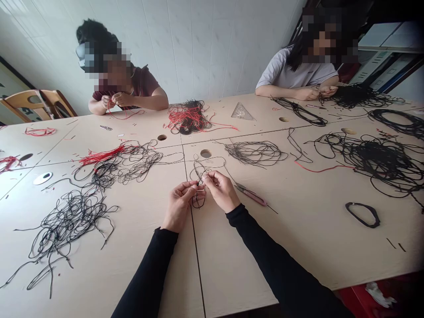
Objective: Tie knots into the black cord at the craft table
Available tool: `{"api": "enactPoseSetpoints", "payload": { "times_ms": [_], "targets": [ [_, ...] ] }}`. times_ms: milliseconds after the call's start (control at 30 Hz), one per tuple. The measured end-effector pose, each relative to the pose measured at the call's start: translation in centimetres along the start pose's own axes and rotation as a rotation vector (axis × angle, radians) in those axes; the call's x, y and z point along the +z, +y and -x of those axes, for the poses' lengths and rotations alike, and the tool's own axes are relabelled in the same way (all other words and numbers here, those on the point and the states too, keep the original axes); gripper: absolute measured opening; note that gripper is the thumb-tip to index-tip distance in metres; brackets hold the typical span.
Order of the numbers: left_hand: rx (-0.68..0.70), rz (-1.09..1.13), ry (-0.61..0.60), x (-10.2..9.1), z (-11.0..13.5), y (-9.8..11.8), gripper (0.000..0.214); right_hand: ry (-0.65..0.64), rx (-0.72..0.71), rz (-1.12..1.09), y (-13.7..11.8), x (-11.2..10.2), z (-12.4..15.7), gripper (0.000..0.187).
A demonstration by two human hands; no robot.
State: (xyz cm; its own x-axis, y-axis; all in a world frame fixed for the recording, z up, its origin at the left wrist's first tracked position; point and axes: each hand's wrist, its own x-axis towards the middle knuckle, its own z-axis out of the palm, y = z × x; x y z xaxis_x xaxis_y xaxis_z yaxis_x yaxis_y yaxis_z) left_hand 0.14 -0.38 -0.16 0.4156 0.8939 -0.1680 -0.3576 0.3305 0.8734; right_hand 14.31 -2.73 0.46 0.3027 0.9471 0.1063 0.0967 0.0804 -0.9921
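My left hand (180, 204) and my right hand (221, 190) meet over the middle of the beige table (298, 247), both in black sleeves. Each hand pinches a thin black cord (198, 199) that loops between them and hangs in a small coil under the fingers. The cord runs up from my fingers toward a round hole (206, 153) in the tabletop. A pair of pink-handled scissors (252, 195) lies just right of my right hand.
Tangles of black cord (66, 221) lie at left and a black pile (380, 161) at right. A red and black bundle (187, 117) sits at the far middle. Two other people sit across the table, at far left (132, 90) and far right (298, 73), handling cords. A black loop (362, 214) lies at right.
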Motion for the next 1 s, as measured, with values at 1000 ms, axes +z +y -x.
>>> {"api": "enactPoseSetpoints", "payload": {
  "times_ms": [1000],
  "targets": [
    [-0.019,-0.004,-0.010,0.14,0.12,0.16,0.033,-0.015,0.034,-0.040,0.13,0.01,-0.01,0.029]
  ]
}}
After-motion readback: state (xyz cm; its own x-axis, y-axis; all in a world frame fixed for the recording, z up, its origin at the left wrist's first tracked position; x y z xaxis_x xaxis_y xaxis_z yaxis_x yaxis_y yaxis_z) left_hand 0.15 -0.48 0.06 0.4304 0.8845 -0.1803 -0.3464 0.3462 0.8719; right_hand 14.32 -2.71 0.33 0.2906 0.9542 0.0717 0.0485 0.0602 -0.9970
